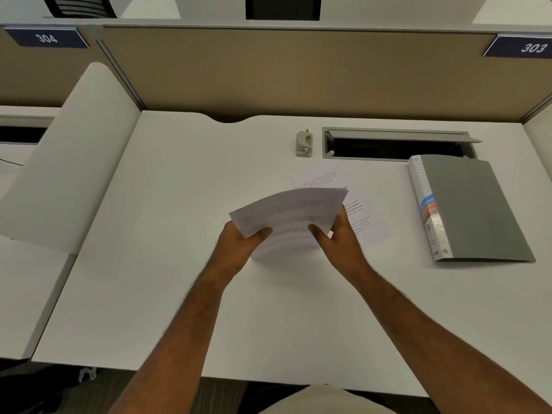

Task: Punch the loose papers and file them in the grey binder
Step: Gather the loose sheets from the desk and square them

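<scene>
A small stack of printed white papers (288, 209) is lifted off the white desk (167, 288) near its middle. My left hand (239, 243) grips the stack's near left corner, and my right hand (340, 237) grips its near right edge. More printed sheets (367, 222) lie flat on the desk beneath and to the right of the held stack. The grey binder (475, 210) lies closed at the right, its labelled spine facing left. A small grey hole punch (304, 144) stands at the back of the desk, beyond the papers.
An open grey cable tray (397, 144) is set into the desk at the back right, just behind the binder. A tan partition wall (298, 73) closes the back. A white side divider (74, 156) stands at the left.
</scene>
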### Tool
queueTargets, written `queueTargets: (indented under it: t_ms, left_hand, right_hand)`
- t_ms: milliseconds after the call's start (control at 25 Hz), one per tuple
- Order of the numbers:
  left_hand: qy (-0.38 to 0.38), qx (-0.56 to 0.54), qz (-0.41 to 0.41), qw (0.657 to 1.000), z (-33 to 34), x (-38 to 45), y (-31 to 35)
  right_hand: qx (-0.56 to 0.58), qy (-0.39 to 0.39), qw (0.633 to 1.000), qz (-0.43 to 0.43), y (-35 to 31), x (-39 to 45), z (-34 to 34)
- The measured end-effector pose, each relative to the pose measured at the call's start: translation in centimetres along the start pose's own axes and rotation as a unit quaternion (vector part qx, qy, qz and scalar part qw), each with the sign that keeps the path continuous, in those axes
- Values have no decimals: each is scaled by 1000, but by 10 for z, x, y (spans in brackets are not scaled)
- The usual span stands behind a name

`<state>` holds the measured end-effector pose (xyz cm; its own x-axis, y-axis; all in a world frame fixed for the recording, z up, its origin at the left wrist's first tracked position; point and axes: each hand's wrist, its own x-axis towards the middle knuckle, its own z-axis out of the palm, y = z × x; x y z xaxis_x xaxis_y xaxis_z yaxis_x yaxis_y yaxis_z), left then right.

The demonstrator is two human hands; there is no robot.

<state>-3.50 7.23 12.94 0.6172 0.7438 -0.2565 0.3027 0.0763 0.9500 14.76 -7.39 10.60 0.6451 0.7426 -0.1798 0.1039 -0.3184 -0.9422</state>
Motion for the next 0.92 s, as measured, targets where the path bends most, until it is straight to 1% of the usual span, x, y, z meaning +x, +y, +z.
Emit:
queueTargets:
  t_ms: [80, 200, 360, 560, 720, 920]
  left_hand:
    - [0, -11, -1, 1000, 3, 1, 1]
    - [7, -17, 2, 1000, 4, 3, 1]
    - [-6, -24, -10, 1000, 4, 3, -7]
    - [-10, 12, -62, 998, 5, 9, -35]
    - [25, -7, -85, 996, 5, 19, -48]
    - [18, -11, -120, 993, 6, 30, -64]
  right_hand:
    - [-5, -5, 1000, 15, -2, 0, 3]
    - [-4, 9, 1000, 6, -4, 2, 4]
    - [-13, -20, 1000, 12, 13, 1, 6]
    - [-38, -23, 999, 28, 30, 7, 8]
    - [-4, -33, 999, 6, 33, 18, 7]
    - [-14, -50, 998, 42, 46, 27, 8]
